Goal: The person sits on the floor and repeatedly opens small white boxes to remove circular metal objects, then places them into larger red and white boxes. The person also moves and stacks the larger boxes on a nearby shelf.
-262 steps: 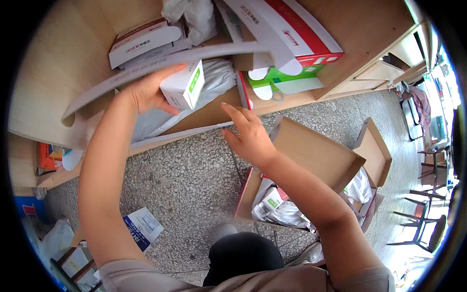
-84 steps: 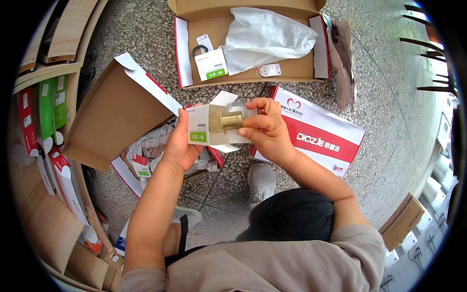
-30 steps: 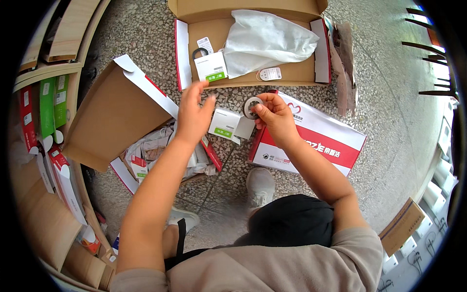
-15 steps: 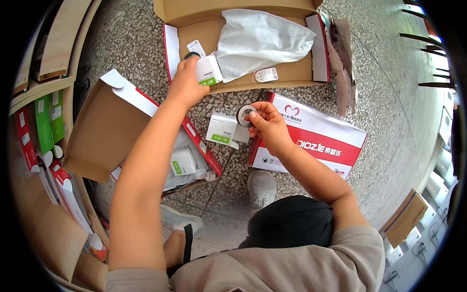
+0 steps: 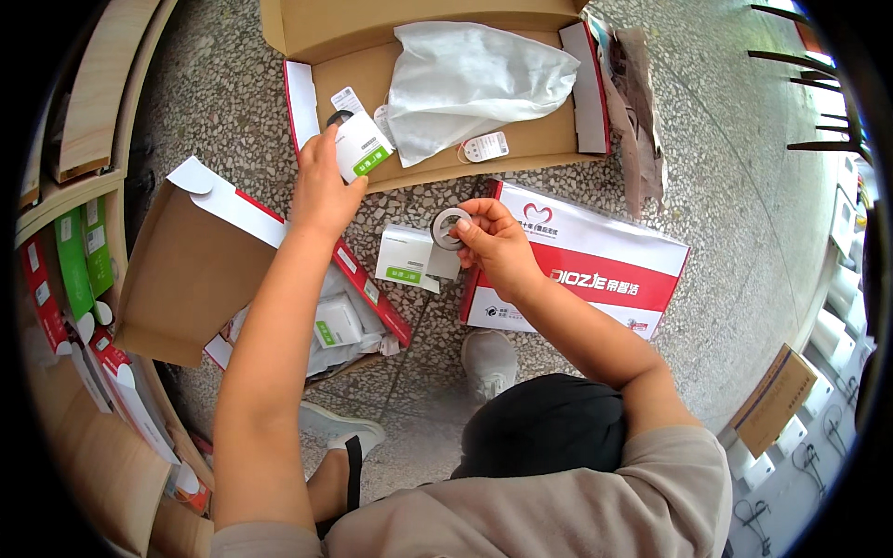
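Observation:
My left hand [image 5: 324,191] grips a small white box with a green band [image 5: 361,149] between thumb and fingers, over the near left corner of the open carton [image 5: 535,160]. A dark round piece [image 5: 340,117] shows just beyond that box; whether my fingers touch it I cannot tell. My right hand [image 5: 500,246] pinches a flat silver ring [image 5: 448,223], held up in front of another small white box [image 5: 406,260], whose flap is out. In the open carton lie a white soft bag [image 5: 474,84] and a white tag [image 5: 486,146].
A closed red and white carton [image 5: 586,260] lies right of my right hand. Left, another opened carton [image 5: 195,270] holds a small white box [image 5: 338,321] and plastic wrap. Torn cardboard [image 5: 637,121] leans by the far carton. Wooden shelves [image 5: 74,195] stand at far left.
My left hand has moved slightly left and nearer, and its white box now tilts more. In my right hand the ring has turned to face me. The view has shifted a little.

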`<state>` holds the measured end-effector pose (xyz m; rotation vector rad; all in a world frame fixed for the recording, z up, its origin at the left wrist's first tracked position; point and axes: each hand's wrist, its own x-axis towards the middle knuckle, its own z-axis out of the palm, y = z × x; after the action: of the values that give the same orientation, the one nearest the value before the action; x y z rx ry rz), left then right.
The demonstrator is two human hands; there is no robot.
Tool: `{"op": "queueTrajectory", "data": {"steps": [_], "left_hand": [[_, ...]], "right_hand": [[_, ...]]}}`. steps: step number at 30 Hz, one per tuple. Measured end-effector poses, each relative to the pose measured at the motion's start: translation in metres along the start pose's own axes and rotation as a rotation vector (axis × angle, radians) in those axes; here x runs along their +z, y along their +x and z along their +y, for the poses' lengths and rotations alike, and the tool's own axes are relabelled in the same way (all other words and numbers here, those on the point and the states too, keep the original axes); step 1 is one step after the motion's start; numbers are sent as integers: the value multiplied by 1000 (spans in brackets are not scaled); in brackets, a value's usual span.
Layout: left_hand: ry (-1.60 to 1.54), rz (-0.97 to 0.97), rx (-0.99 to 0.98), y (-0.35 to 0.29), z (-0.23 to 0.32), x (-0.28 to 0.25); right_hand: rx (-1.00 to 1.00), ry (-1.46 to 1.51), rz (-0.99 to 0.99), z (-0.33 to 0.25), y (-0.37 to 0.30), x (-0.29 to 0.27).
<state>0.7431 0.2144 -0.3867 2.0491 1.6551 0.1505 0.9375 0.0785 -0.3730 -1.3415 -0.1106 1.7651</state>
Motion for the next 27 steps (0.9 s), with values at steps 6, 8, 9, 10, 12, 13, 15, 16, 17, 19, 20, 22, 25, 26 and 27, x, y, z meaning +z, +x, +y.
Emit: {"op": "queueTrajectory", "data": {"steps": [6,8,9,10,12,13,15,16,17,19,20,22,25,26,27], "left_hand": [[-88,123,140,-35,8,-5],[-281,-9,76,-55,6,-4],[-336,-94,48,-66,9,-6],[-263,-128,112,-79,8,-4],[-134,-225,187,-102,9,4],[-78,-289,198,-111,14,7],[20,-377,232,-121,21,15],[63,-396,256,-123,23,17],[107,-416,281,-125,26,20],[189,-395,266,-122,29,27],[213,-366,268,-121,29,31],[162,-334,271,-116,24,40],[-79,-305,229,-111,13,40],[-171,-281,185,-113,15,32],[-262,-256,141,-114,18,23]], "right_hand": [[-20,-25,6,1,-1,-6],[-19,-30,12,1,-3,-7],[-16,-25,18,1,-4,-7],[-12,-21,21,1,-6,-7],[-1,-14,38,3,-8,-9],[5,-11,49,4,-10,-10],[9,36,39,6,-15,-11],[16,50,34,6,-17,-11],[22,63,29,6,-19,-11],[24,84,8,6,-22,-11],[24,94,-2,6,-24,-12],[25,122,-15,7,-27,-12],[0,167,-68,7,-32,-10],[-12,183,-90,6,-34,-9],[-20,180,-113,5,-37,-7]]}}
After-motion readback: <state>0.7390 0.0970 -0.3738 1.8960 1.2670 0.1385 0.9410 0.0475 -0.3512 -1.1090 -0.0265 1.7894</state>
